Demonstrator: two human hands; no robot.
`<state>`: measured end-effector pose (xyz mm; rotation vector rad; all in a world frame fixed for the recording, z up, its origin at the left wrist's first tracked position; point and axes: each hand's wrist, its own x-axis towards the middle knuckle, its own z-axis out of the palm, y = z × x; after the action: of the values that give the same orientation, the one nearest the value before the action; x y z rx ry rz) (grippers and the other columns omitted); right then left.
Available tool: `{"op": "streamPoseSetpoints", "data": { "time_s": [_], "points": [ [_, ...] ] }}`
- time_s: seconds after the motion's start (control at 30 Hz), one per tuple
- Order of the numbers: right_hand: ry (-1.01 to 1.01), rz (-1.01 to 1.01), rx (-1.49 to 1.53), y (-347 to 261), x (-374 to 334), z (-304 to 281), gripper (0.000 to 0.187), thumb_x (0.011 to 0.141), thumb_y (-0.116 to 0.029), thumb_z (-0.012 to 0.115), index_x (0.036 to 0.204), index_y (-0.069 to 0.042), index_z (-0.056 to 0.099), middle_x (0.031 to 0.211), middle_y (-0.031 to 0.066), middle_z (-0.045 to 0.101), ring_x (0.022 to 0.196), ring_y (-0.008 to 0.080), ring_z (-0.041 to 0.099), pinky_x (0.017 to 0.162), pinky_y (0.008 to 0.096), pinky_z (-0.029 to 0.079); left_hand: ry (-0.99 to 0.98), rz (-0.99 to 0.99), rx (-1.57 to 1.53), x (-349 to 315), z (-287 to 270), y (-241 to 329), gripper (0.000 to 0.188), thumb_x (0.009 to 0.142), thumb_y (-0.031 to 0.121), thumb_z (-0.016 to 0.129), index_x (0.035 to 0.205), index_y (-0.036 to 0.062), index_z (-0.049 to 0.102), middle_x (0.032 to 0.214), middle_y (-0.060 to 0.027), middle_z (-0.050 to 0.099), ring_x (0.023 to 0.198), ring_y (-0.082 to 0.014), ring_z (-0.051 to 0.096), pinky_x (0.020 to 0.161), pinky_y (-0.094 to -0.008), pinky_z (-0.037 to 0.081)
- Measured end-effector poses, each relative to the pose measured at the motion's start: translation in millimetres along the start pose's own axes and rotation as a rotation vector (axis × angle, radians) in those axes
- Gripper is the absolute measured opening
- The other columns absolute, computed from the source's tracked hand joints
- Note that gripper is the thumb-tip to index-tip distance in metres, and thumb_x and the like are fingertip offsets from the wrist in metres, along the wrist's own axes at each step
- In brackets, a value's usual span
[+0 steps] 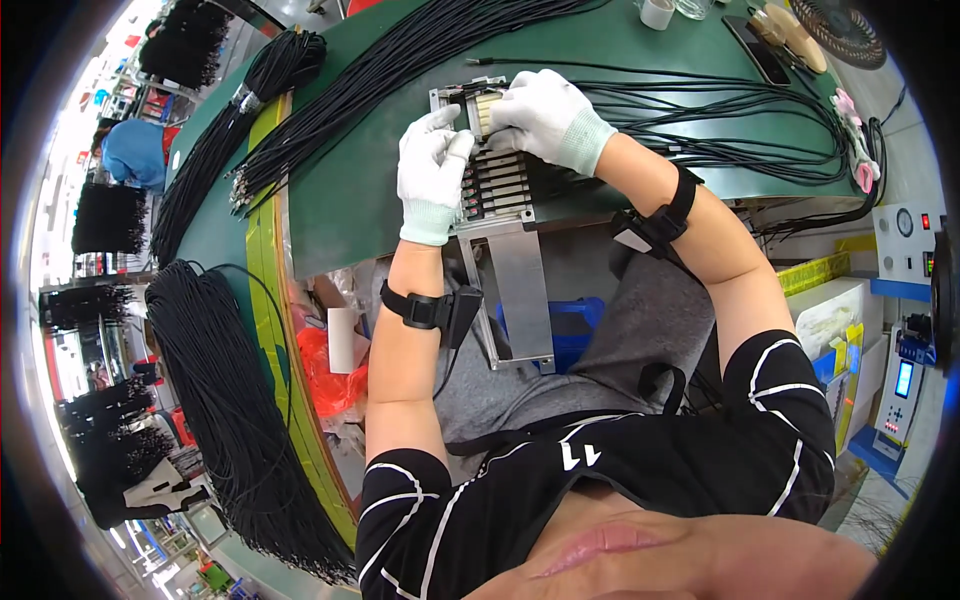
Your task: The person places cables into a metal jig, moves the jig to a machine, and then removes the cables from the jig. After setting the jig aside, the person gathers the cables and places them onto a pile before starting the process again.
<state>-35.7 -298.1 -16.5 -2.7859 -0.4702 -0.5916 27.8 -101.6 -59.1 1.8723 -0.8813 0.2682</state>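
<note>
A metal fixture (pixel 500 185) with a row of slots lies at the table's front edge, and dark cable ends with small metal tips sit in the slots. At its far end is a cream-coloured ribbed block (pixel 486 116). My right hand (pixel 545 115), in a white glove, comes from the right with its fingers closed on the block's right side. My left hand (pixel 433 165), also gloved, is at the fixture's left edge. Its thumb and fingers are bent together, and whatever lies between them is hidden. Black cables (pixel 700 125) run off to the right of the fixture.
Bundles of black cable lie on the green table (pixel 345 215) at the back and left; a large bundle (pixel 235 420) hangs along the left edge. A phone (pixel 757 50) and a small fan (pixel 840 32) are at the back right. Control boxes (pixel 908 245) stand at the right.
</note>
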Motion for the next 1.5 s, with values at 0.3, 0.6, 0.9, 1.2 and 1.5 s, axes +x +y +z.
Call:
{"op": "streamPoseSetpoints", "data": {
  "time_s": [0.3,0.6,0.9,1.2,1.5],
  "points": [
    [-0.026,0.062,0.095,10.6,3.2,-7.2,0.018,0.077,-0.025,0.075,0.090,-0.013,0.070,0.083,0.0061,0.066,0.085,0.0276,0.061,0.079,0.0406,0.049,-0.015,-0.412,-0.379,2.7,-16.8,-4.0,0.016,0.091,0.014,0.064,0.095,0.0005,0.071,0.117,-0.0102,0.065,0.111,-0.0200,0.056,0.094,-0.0325,0.044],
    [-0.158,0.248,0.405,29.3,-5.5,1.7,0.015,0.080,-0.023,0.073,0.088,-0.011,0.069,0.081,0.0042,0.066,0.086,0.0269,0.061,0.080,0.0408,0.049,0.085,-0.151,0.104,2.9,-15.4,-24.3,0.020,0.091,0.023,0.065,0.099,0.0062,0.073,0.115,-0.0106,0.067,0.109,-0.0259,0.058,0.098,-0.0359,0.043],
    [-0.028,0.076,-0.082,28.9,-6.8,1.2,0.009,0.078,-0.024,0.071,0.083,-0.017,0.068,0.078,-0.0006,0.063,0.092,0.0236,0.059,0.081,0.0381,0.047,0.004,-0.370,0.039,2.5,-14.6,-32.3,0.024,0.092,0.029,0.062,0.102,0.0099,0.074,0.109,-0.0113,0.070,0.106,-0.0272,0.061,0.099,-0.0366,0.043],
    [-0.040,0.029,-0.160,22.0,-3.7,5.7,0.010,0.075,-0.023,0.071,0.080,-0.016,0.066,0.080,0.0002,0.063,0.094,0.0226,0.059,0.082,0.0375,0.045,-0.043,-0.150,0.146,1.1,-5.0,-24.2,0.026,0.091,0.038,0.061,0.106,0.0219,0.075,0.127,-0.0155,0.061,0.116,-0.0321,0.054,0.101,-0.0398,0.041],
    [-0.086,0.187,-0.131,27.9,-0.4,5.9,0.013,0.077,-0.028,0.071,0.082,-0.016,0.068,0.082,0.0002,0.064,0.092,0.0242,0.058,0.080,0.0373,0.045,-0.193,0.160,0.718,3.7,4.3,2.4,0.033,0.084,0.051,0.064,0.110,0.0331,0.074,0.142,-0.0224,0.047,0.126,-0.0417,0.044,0.112,-0.0520,0.024]
  ]
}}
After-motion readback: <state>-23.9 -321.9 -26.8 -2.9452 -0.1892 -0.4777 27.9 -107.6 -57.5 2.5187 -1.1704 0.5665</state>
